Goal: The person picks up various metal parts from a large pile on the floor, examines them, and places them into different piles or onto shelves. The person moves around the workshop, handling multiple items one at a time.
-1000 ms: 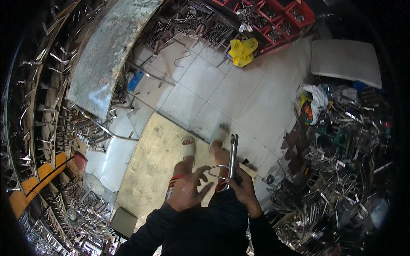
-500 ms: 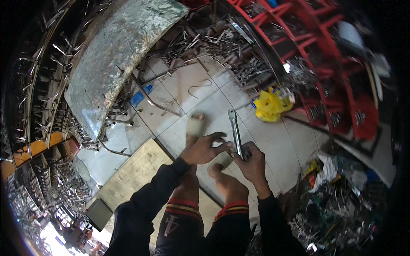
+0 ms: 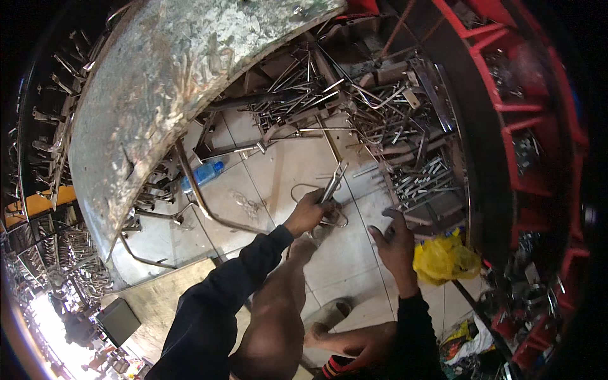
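My left hand (image 3: 306, 213) is closed round a shiny metal bar (image 3: 333, 182), whose end points up and away from me. Below and behind that hand, a bent wire hook (image 3: 344, 221) lies on the tiled floor, partly covered by my fingers and the bar. My right hand (image 3: 396, 247) hovers to the right over the tiles, thumb and forefinger apart, with nothing in it. Just beyond its right side sits a yellow plastic bag (image 3: 447, 258).
A worn, stained tabletop (image 3: 145, 95) fills the upper left, with a bent metal leg (image 3: 196, 193) below. A blue bottle (image 3: 204, 173) lies nearby. Metal rods (image 3: 307, 85) and short cut pieces (image 3: 430, 182) are heaped ahead. Red compartment shelving (image 3: 514, 142) stands right; a wooden board (image 3: 158, 304) lies lower left.
The metal bar has passed from my right hand to my left, which has reached forward over the wire hook. My right hand has come away empty. The view has shifted forward.
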{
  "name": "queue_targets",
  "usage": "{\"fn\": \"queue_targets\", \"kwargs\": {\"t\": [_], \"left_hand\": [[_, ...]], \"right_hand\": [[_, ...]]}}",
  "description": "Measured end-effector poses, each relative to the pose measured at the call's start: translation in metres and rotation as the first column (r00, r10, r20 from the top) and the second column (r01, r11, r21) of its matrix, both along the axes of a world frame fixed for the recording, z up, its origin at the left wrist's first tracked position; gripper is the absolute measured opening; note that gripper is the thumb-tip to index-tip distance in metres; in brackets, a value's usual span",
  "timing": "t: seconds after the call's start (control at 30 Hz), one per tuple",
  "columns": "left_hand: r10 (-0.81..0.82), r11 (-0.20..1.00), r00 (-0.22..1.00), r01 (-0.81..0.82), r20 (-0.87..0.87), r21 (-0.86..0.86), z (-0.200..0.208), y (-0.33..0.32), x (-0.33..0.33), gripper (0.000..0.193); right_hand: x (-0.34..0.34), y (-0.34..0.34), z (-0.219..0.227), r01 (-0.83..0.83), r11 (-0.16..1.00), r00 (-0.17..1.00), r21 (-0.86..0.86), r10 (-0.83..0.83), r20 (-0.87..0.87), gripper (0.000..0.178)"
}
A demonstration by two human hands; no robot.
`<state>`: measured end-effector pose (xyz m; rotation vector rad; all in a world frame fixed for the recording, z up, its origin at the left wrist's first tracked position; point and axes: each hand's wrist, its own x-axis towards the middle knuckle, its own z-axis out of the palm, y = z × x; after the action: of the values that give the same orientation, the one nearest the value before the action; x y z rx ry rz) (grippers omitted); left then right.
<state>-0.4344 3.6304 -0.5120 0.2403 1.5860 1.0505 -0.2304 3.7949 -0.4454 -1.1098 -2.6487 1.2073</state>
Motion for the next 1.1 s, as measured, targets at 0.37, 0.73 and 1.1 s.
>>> {"fn": "queue_targets", "kwargs": {"t": [0.37, 0.73, 1.1], "left_hand": [[0.096, 0.995, 0.986, -0.098, -0.136, -0.008, -0.079, -0.018, 0.014, 0.036], [-0.113, 0.993, 0.989, 0.115, -0.095, 0.016, -0.095, 0.002, 0.043, 0.05], [-0.198, 0.979, 0.954, 0.205, -0.223, 0.01, -0.08, -0.005, 0.063, 0.04]], "right_hand": [[0.148, 0.073, -0.009, -0.109, 0.922, 0.776, 0.372, -0.155, 0.612, 0.103], [0.269, 0.087, -0.076, -0.277, 0.886, 0.679, 0.372, -0.094, 0.728, 0.087], [0.315, 0.042, -0.038, -0.042, 0.91, 0.772, 0.413, -0.233, 0.591, 0.029]]}}
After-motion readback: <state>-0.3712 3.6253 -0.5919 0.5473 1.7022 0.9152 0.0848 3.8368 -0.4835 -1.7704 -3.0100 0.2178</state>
